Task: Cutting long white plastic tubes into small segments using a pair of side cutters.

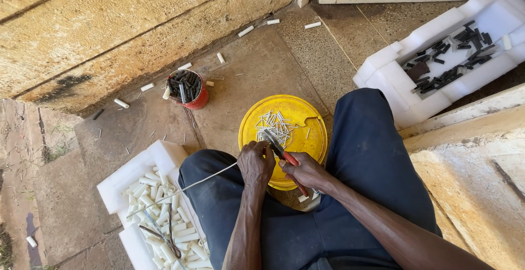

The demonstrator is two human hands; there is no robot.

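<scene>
- Left hand (pixel 255 163) pinched around a long thin grey metal wire (pixel 183 189); the wire runs down-left over the knee toward the lower left of the frame.
- Right hand (pixel 307 171) clenched on red-handled pliers (pixel 284 158), jaws at the wire end, just above centre.
- Both hands over a round yellow plastic bucket lid (pixel 306 118) holding a heap of short cut wire pins (pixel 276 126).
- White foam tray (pixel 128 174) of white plastic tubes, lower left (scissors-like tool lying in it).
- Small red tin (pixel 187 88) of dark pieces, upper left; second foam tray (pixel 404 84) upper right.

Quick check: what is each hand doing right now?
Left hand: closed on a thin wire.
Right hand: closed on red-handled pliers over the yellow lid.
</scene>
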